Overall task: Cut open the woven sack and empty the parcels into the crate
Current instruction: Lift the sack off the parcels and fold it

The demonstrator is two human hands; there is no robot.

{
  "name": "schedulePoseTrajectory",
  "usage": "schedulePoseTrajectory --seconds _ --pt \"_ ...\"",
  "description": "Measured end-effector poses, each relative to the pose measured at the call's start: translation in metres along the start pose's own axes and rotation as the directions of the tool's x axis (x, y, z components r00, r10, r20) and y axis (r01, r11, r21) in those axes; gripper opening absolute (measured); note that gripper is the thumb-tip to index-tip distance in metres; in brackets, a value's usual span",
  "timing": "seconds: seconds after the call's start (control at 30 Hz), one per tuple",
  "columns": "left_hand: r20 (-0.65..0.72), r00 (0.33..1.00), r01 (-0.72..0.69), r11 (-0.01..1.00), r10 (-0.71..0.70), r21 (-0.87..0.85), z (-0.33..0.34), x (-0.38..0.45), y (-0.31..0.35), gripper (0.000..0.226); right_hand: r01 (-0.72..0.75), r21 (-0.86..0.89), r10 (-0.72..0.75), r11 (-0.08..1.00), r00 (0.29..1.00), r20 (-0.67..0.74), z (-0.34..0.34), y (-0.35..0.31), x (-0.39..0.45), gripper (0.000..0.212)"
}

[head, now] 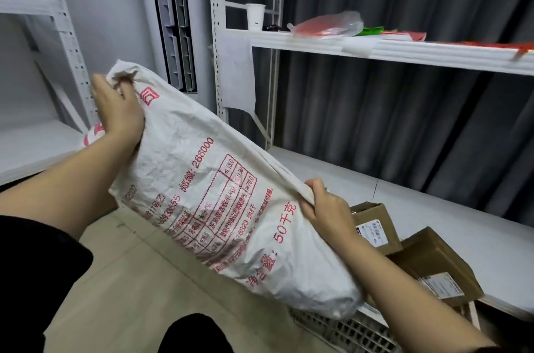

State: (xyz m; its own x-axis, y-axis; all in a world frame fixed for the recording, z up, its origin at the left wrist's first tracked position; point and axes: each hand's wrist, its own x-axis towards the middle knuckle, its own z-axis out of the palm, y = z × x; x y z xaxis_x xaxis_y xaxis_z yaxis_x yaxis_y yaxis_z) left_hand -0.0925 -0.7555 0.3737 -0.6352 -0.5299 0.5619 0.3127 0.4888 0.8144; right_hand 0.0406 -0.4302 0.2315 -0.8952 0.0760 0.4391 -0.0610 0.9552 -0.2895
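Observation:
A white woven sack (213,188) with red print hangs tilted, its upper end at the top left and its lower end down at the right. My left hand (118,110) grips the bunched upper corner. My right hand (326,211) pinches a fold of the sack's right edge. The lower end rests over a light slatted crate (349,332) at the bottom right. Brown cardboard parcels (433,263) with labels lie in the crate, beside the sack. The sack's mouth is hidden from me.
White metal shelving stands around me. The shelf board (404,53) at the upper right carries a paper cup (255,16) and a plastic bag (329,24). A low white shelf (462,225) runs behind the crate. Dark curtains hang at the back. The floor is beige tile.

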Motion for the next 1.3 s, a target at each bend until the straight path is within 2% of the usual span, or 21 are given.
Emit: schedulePoseTrajectory --seconds 0.13,0.2,0.27,0.37,0.43,0.5,0.53,0.6,0.67,0.7,0.77,0.87,0.9,0.97,1.0,1.03,1.1,1.13,1.2,1.27,1.3 --pt "-0.052 0.998 -0.045 0.999 0.045 -0.001 -0.001 0.004 -0.005 0.015 0.146 0.059 -0.156 0.988 0.957 0.245 -0.011 0.006 -0.008 0.077" --pt "-0.067 0.995 -0.072 0.997 0.071 -0.018 -0.002 0.005 -0.003 0.011 0.193 0.032 -0.193 0.981 0.925 0.326 -0.006 0.013 -0.008 0.074" --pt "-0.067 0.994 -0.086 0.996 0.085 -0.018 -0.002 0.005 -0.002 0.01 0.161 -0.047 -0.133 0.986 0.919 0.371 0.0 0.023 -0.006 0.055" --pt "-0.056 0.993 -0.101 0.995 0.102 0.027 -0.003 0.004 -0.002 0.015 0.026 -0.116 0.009 0.993 0.957 0.29 0.001 0.037 -0.001 0.036" --pt "-0.064 0.993 -0.1 0.995 0.101 0.02 -0.002 0.003 -0.003 0.011 0.006 -0.19 0.04 0.982 0.972 0.233 0.001 0.046 0.001 0.049" --pt "-0.086 0.992 -0.093 0.995 0.095 0.024 -0.003 0.001 -0.001 0.012 0.014 -0.307 0.03 0.952 0.99 0.137 -0.001 0.052 0.0 0.08" --pt "-0.092 0.992 -0.086 0.996 0.089 0.031 -0.004 -0.001 0.001 0.011 0.015 -0.358 0.015 0.934 0.997 0.081 0.0 0.055 -0.002 0.087" --pt "-0.091 0.992 -0.086 0.995 0.09 0.046 -0.005 -0.004 0.004 0.01 0.037 -0.436 -0.014 0.899 0.998 0.057 0.001 0.06 -0.009 0.076" --pt "-0.081 0.991 -0.097 0.993 0.103 0.074 -0.006 -0.007 0.008 0.01 0.03 -0.389 -0.001 0.921 0.997 0.075 0.001 0.067 -0.02 0.074" --pt "-0.074 0.991 -0.104 0.99 0.111 0.091 -0.006 -0.007 0.009 0.009 0.027 -0.304 0.007 0.952 0.994 0.108 0.002 0.073 -0.025 0.078" --pt "-0.059 0.991 -0.114 0.988 0.121 0.107 -0.006 -0.006 0.007 0.009 -0.006 -0.153 0.018 0.988 0.997 0.074 0.007 0.089 -0.035 0.08" --pt "-0.058 0.989 -0.129 0.986 0.136 0.109 -0.008 -0.001 0.0 0.007 -0.091 -0.014 0.091 0.996 0.994 0.053 0.005 0.104 -0.044 0.058" --pt "-0.056 0.988 -0.136 0.986 0.142 0.1 -0.008 0.0 -0.003 0.004 -0.118 -0.03 0.119 0.993 0.992 0.04 0.002 0.107 -0.045 0.064" --pt "-0.044 0.984 -0.166 0.98 0.171 0.109 -0.007 0.0 -0.004 0.015 -0.093 -0.14 0.103 0.986 0.992 0.068 -0.003 0.113 -0.047 0.083" --pt "-0.049 0.981 -0.18 0.976 0.187 0.119 -0.007 -0.001 -0.002 0.019 -0.061 -0.199 0.084 0.978 0.99 0.113 -0.005 0.113 -0.047 0.082" --pt "-0.057 0.978 -0.194 0.975 0.201 0.113 -0.006 -0.002 0.001 0.017 -0.059 -0.213 0.092 0.975 0.984 0.15 -0.006 0.114 -0.046 0.069" --pt "-0.079 0.974 -0.204 0.974 0.212 0.094 -0.004 0.0 0.009 0.013 -0.129 -0.061 0.137 0.99 0.975 0.175 -0.005 0.11 -0.045 0.029" --pt "-0.082 0.972 -0.21 0.973 0.218 0.096 -0.003 0.002 0.013 0.016 -0.145 0.012 0.141 0.989 0.976 0.167 -0.005 0.106 -0.045 0.02" --pt "-0.091 0.965 -0.236 0.966 0.246 0.102 -0.006 0.006 0.017 0.014 -0.131 0.126 0.11 0.983 0.981 0.158 -0.003 0.104 -0.043 0.019" --pt "-0.104 0.963 -0.239 0.966 0.249 0.101 -0.007 0.009 0.019 0.005 -0.147 0.215 0.096 0.966 0.968 0.233 -0.004 0.095 -0.039 0.034" --pt "-0.112 0.962 -0.237 0.964 0.251 0.118 -0.008 0.01 0.019 0.008 -0.215 0.319 0.117 0.923 0.947 0.301 -0.003 0.092 -0.036 0.035"
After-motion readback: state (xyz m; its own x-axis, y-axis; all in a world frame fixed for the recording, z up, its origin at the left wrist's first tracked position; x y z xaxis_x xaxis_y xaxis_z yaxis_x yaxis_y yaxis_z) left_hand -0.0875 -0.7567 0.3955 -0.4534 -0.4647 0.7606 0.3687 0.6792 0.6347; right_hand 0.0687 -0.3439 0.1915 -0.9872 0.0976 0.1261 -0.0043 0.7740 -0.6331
